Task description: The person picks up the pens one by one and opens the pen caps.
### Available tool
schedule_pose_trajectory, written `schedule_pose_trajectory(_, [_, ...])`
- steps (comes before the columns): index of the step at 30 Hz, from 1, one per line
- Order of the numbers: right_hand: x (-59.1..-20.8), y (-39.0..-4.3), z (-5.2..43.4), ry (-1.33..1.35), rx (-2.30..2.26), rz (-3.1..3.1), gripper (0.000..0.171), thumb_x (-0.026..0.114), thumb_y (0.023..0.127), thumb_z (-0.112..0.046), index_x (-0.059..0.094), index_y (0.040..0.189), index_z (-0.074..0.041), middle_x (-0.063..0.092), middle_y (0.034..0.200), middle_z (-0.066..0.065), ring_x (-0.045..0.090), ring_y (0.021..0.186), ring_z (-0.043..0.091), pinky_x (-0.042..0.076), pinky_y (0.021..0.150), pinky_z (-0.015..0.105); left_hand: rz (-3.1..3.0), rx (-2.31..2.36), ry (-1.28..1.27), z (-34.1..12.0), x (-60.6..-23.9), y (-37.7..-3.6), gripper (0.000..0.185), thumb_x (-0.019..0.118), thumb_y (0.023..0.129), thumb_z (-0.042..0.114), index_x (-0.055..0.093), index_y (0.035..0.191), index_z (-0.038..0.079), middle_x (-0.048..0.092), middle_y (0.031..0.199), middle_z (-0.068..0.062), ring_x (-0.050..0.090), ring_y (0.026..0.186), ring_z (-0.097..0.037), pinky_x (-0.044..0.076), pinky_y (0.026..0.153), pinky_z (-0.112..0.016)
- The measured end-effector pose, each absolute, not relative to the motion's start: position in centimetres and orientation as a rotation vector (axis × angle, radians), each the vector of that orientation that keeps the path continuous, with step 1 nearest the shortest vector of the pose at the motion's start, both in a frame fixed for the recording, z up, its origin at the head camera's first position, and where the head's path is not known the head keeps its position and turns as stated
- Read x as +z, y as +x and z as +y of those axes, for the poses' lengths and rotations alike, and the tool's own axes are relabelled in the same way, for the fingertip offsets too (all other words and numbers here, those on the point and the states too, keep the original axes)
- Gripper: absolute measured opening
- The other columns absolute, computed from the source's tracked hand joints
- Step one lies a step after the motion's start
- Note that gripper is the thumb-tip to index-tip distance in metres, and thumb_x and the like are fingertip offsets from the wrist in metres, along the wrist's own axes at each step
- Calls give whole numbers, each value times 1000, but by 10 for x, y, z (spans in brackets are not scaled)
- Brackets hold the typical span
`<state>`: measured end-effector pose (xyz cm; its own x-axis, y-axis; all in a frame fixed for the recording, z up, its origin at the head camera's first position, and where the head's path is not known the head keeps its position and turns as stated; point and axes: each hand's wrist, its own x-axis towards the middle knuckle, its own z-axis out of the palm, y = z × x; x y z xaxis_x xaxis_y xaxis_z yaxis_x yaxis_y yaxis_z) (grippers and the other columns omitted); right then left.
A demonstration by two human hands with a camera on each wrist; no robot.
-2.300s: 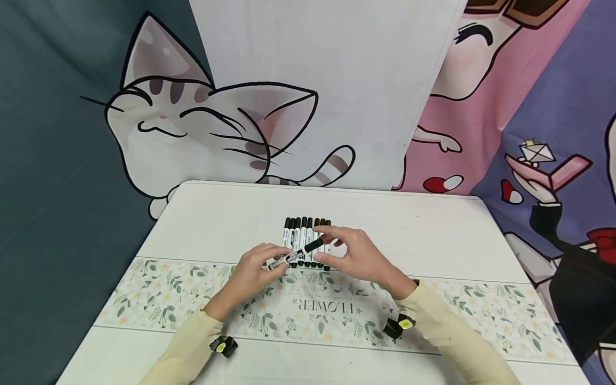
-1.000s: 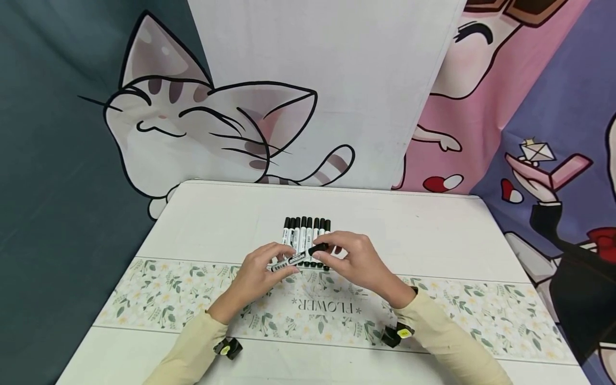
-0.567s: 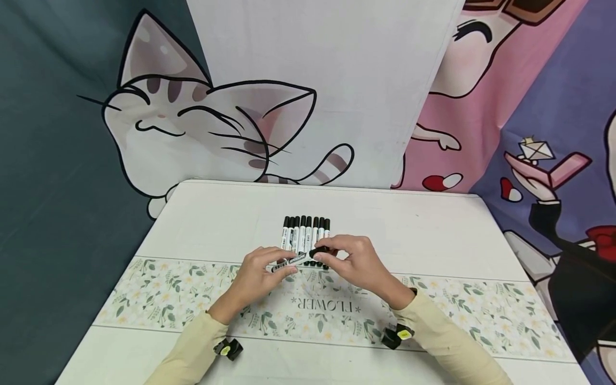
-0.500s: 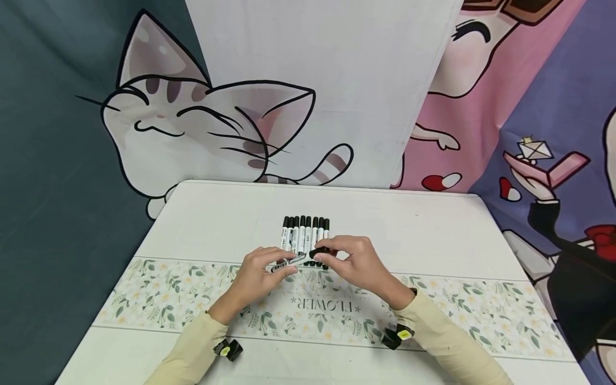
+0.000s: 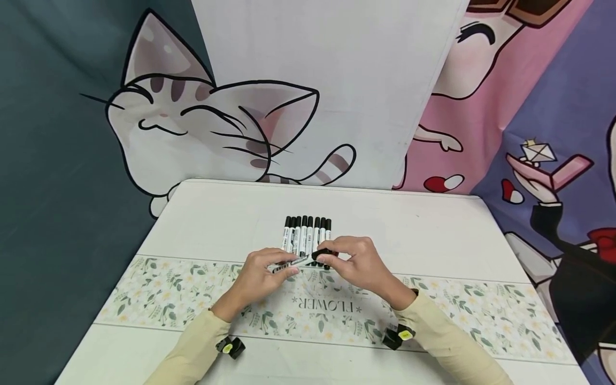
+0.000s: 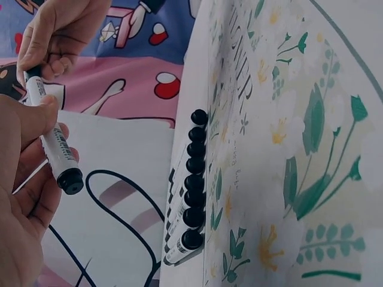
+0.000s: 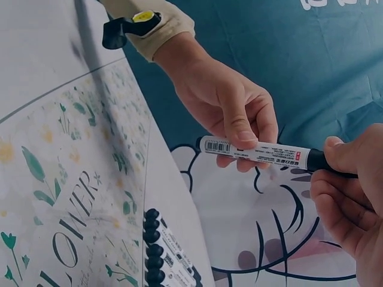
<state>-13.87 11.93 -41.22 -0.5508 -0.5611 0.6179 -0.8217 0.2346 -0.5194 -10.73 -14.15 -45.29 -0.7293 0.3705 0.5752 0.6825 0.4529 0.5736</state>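
My left hand (image 5: 262,275) holds the white barrel of a marker (image 7: 269,153) between thumb and fingers. At its other end, the thumb and fingers of my right hand (image 5: 356,262) pinch the black cap (image 5: 321,254). In the right wrist view the cap meets the barrel, and the fingers cover part of it. The marker is held slantwise above the table, its black tail end (image 6: 70,181) facing the left wrist camera. Just behind the hands lie several more white markers (image 5: 304,235) with black caps, side by side in a row, their lower ends partly hidden.
A floral runner (image 5: 192,291) with the word FLOWER crosses the white table (image 5: 231,214); the marker row reaches its far edge. Behind the table's back edge hang printed cloths (image 5: 313,133) with cartoon drawings. Each wrist wears a black camera mount (image 5: 231,347).
The right hand's thumb and finger, apart around the cap earlier, have come together on it. The held marker has dropped slightly and lies flatter. Over the last half second the hands barely move.
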Motion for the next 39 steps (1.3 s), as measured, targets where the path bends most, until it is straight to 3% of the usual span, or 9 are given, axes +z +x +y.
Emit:
schedule_pose_trajectory(9, [-415, -139, 118, 1294, 1196, -2210, 12, 76, 93, -11, 79, 104, -12, 77, 91, -3, 71, 79, 7, 57, 65, 32, -2344, -1157, -901, -141, -454, -108, 25, 85, 83, 15, 80, 106, 8, 78, 103, -4, 74, 95, -21, 58, 88, -39])
schedule_pose_trajectory(17, [-415, -140, 119, 1298, 1174, -2185, 12, 77, 91, -10, 80, 103, -12, 77, 89, -2, 71, 77, 7, 56, 69, 24, -2367, -1143, -915, -139, -452, -109, 27, 84, 84, 17, 79, 107, 5, 78, 105, -7, 74, 97, -22, 58, 89, -40])
schedule_pose_trajectory(39, [-414, -141, 120, 1320, 1163, -2133, 11, 78, 91, -14, 80, 100, -8, 77, 87, 0, 73, 79, 9, 57, 73, 23, -2380, -1211, -995, -140, -452, -113, 26, 82, 85, 12, 78, 107, 0, 77, 105, -11, 74, 97, -25, 58, 89, -40])
